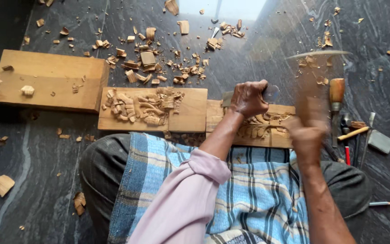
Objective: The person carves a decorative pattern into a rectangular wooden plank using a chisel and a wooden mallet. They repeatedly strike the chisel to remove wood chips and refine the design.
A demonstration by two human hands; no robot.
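The left hand is clamped round a chisel set on the carved plank at 3 o'clock, steadying the edge, while the right hand, fingers wrapped, swings a blurred mallet above.

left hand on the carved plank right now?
Yes, the left hand grips a chisel against the carved plank.

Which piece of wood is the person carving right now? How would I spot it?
Start at the checked blue cloth over the person's lap. Just above it lie two carved boards end to end; take the right one, under the left hand. Unlike its chip-covered neighbour and the big plain block, a hand rests on it.
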